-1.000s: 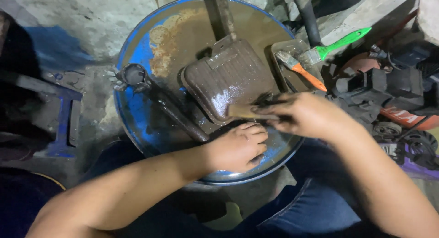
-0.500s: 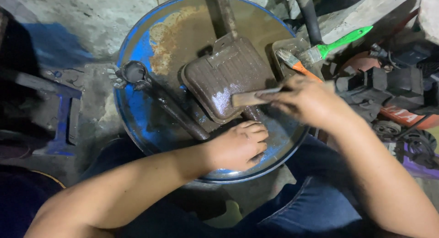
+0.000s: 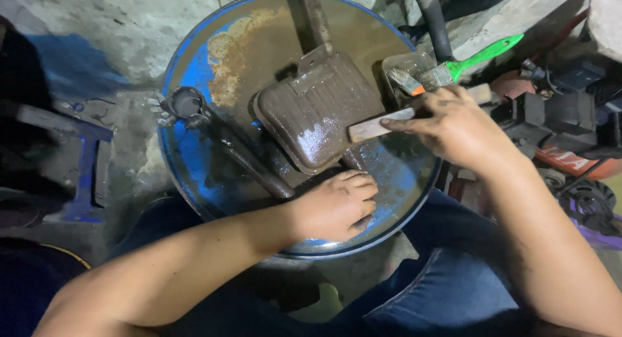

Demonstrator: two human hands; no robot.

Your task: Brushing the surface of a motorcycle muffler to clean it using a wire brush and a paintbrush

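One pale stick (image 3: pixel 374 127) in the right hand (image 3: pixel 453 126) grip lies crosswise, pointing left.

Dim scene, glare on wet metal pan (image 3: pixel 315 126), dark shadowed edges.

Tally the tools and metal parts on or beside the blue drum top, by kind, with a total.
Brushes: 3, a wooden-handled brush in the right hand, a green-handled brush, an orange-banded brush
Ribbed metal pedals: 1
Metal rods with ring end: 1, by the left hand
Total: 5
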